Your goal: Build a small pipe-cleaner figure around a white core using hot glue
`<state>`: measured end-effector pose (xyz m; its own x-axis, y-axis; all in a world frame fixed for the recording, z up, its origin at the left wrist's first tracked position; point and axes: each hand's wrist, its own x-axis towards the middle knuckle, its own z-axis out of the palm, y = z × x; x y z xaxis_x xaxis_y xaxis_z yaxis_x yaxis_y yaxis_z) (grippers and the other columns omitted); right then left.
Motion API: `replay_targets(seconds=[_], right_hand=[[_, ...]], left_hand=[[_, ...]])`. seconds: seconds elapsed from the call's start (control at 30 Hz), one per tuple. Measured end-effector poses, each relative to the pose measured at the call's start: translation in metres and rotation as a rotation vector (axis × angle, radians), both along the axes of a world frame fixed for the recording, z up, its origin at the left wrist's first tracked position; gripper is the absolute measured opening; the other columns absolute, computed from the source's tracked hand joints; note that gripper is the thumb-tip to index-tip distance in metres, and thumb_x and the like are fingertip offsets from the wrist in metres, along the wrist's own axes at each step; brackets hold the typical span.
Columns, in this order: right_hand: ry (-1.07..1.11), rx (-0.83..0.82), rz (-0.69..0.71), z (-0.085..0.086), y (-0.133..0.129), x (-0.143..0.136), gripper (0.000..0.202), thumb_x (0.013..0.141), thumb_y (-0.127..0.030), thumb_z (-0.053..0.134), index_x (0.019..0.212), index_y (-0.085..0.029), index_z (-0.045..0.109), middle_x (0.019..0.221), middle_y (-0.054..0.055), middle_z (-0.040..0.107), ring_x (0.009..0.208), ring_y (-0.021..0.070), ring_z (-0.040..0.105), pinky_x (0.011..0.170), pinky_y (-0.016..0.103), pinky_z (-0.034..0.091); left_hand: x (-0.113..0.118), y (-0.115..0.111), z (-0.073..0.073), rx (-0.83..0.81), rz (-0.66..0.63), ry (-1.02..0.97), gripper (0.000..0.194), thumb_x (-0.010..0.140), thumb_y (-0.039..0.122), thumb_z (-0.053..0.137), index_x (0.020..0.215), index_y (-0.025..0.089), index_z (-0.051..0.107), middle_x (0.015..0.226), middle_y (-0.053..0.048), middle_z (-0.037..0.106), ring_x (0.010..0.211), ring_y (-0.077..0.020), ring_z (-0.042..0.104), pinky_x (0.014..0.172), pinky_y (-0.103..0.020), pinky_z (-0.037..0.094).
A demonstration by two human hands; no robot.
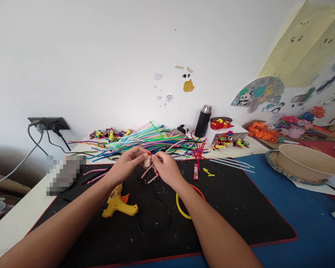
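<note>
A small cream-coloured coil [147,161], apparently wound pipe cleaner with a bit of red at its top, is held above the black mat. My left hand [130,163] pinches it from the left, fingers closed. My right hand [167,169] is closed too, thumb and finger pressed against the coil's right side; its inner fingers are partly hidden. Below the hands show the ends of a pink pipe cleaner [146,172] and a whitish one [152,179]. A yellow glue gun [119,204] lies under my left forearm, and a yellow-and-orange ring [179,206] lies partly behind my right forearm.
Behind the hands spreads a heap of coloured pipe cleaners [145,139]. A black flask [203,123] stands beside a white box [234,130]. Clear glue sticks [234,163], a small red-and-white tube [195,172] and a large beige bowl [309,162] are to the right.
</note>
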<state>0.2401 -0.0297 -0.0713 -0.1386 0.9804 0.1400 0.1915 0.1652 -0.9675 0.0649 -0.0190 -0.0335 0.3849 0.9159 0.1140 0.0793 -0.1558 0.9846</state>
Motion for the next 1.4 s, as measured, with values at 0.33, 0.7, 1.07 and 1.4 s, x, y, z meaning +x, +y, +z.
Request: replay_targets(seconds=[0.33,0.7,1.07,1.4], right_hand=[[-0.094,0.003,-0.01,-0.0043,0.0017,-0.0009,0.027,0.099,-0.035,0.049,0.075,-0.024,0.054,0.055,-0.004,0.056,0.05,0.015,0.054,0.051,0.025,0.037],[-0.059,0.017,-0.01,-0.0046,0.002,0.0005,0.027,0.1,-0.037,0.049,0.078,-0.024,0.055,0.055,-0.005,0.056,0.048,0.0144,0.054,0.05,0.025,0.036],[-0.038,0.001,-0.014,-0.0028,0.0018,0.0006,0.024,0.099,-0.036,0.051,0.082,-0.022,0.06,0.054,-0.006,0.055,0.046,0.0133,0.052,0.048,0.024,0.038],[-0.029,-0.014,0.0,0.0021,0.0004,0.0001,0.022,0.099,-0.033,0.052,0.082,-0.021,0.061,0.053,-0.006,0.054,0.045,0.0126,0.051,0.047,0.023,0.04]], left_hand=[[0.0018,0.0014,-0.0059,0.018,0.038,0.024,0.036,0.087,0.054,0.069,0.085,0.02,0.059,0.067,0.003,0.063,0.063,-0.0165,0.06,0.066,-0.03,0.052],[-0.0055,0.0047,-0.0034,0.002,-0.018,0.033,0.044,0.079,0.046,0.082,0.113,0.021,0.068,0.094,-0.005,0.074,0.089,-0.0224,0.067,0.085,-0.038,0.053],[-0.0055,0.0056,-0.0037,0.107,0.031,0.143,0.045,0.082,0.053,0.076,0.112,0.02,0.068,0.097,-0.007,0.075,0.092,-0.025,0.069,0.087,-0.039,0.055],[-0.0064,0.0054,0.0001,0.109,0.048,0.122,0.043,0.079,0.052,0.078,0.107,0.021,0.07,0.103,-0.007,0.076,0.098,-0.0269,0.071,0.093,-0.043,0.055]])
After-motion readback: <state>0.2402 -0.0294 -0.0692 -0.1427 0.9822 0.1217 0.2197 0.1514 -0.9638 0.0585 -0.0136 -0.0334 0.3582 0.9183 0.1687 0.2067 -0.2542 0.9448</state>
